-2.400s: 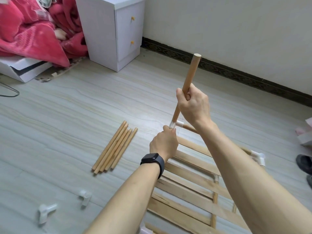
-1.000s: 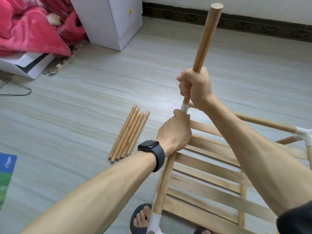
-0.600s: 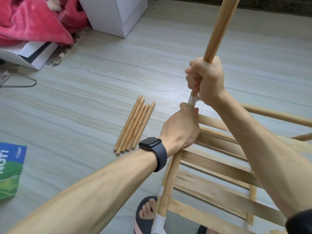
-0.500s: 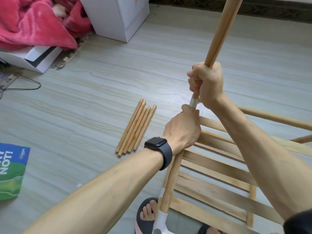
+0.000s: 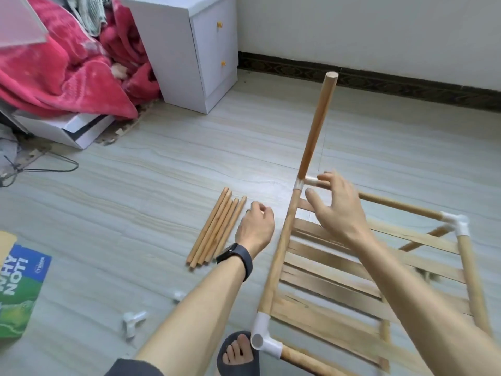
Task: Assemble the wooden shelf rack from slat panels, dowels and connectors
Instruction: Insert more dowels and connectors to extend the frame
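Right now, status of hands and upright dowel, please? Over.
Left hand open, empty. Right hand open beside corner connector. Upright dowel stands in it, no grip on it. Spare dowels lie aside, not in the way.

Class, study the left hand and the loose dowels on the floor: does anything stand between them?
Nothing visible does. The left hand, holding nothing, is right beside the dowels, with only floor showing in the gap. The spare connectors lie off that path, nearer the person.
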